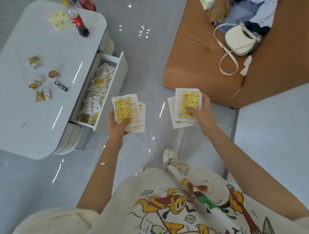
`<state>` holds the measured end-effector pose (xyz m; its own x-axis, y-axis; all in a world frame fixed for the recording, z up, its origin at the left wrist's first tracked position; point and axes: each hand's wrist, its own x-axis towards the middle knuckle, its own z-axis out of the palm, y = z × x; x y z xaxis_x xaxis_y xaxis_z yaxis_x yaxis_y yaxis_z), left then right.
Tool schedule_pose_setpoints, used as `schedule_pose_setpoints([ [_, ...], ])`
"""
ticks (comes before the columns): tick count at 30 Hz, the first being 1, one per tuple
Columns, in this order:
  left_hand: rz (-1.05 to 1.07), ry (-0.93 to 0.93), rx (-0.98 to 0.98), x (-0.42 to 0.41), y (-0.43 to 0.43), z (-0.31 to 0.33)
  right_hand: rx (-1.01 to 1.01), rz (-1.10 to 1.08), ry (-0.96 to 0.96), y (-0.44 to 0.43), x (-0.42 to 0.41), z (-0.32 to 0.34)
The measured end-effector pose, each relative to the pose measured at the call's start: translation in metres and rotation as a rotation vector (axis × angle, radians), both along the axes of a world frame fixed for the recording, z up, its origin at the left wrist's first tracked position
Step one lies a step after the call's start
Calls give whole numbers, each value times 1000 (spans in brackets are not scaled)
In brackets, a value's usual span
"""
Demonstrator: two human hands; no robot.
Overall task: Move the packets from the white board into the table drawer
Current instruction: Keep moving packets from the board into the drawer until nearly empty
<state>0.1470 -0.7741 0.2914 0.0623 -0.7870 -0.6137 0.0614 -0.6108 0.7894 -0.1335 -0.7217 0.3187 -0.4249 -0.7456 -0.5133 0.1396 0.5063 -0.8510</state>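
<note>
Packets in both hands — left hand (pixel 118 122) has its fingers closed round a small stack of white-and-yellow packets (pixel 128 114), and right hand (pixel 199 111) grips another stack (pixel 185 107) w/ thumb on top. Both stacks are held up over the floor, near the open drawer (pixel 103 90) of the white worktop (pixel 27 112). Drawer already has lots of the same packets in it (pixel 96 90). On the worktop — a cola bottle (pixel 77 21) & some crumpled wrappers (pixel 38 86).
</note>
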Motion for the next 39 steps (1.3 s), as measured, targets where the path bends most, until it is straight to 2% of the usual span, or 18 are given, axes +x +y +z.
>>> schedule_pose_setpoints([
  [6, 250, -12, 15, 22, -18, -5, -6, 177, 1, -89, 11, -2],
  [14, 443, -32, 1, 70, -73, -23, -42, 352, 44, -223, 58, -9],
  [23, 607, 30, 44, 119, -165, -42, -34, 338, 18, -364, 127, -20],
  [29, 698, 57, 119, 137, -210, -64, 43, 453, 15, -444, 165, -46],
  [34, 786, 87, 212, 156, -240, -121, 69, 575, 131, -499, 201, -112],
  [39, 856, 58, 281, 178, -270, -242, 204, 617, 113, -552, 239, -253],
])
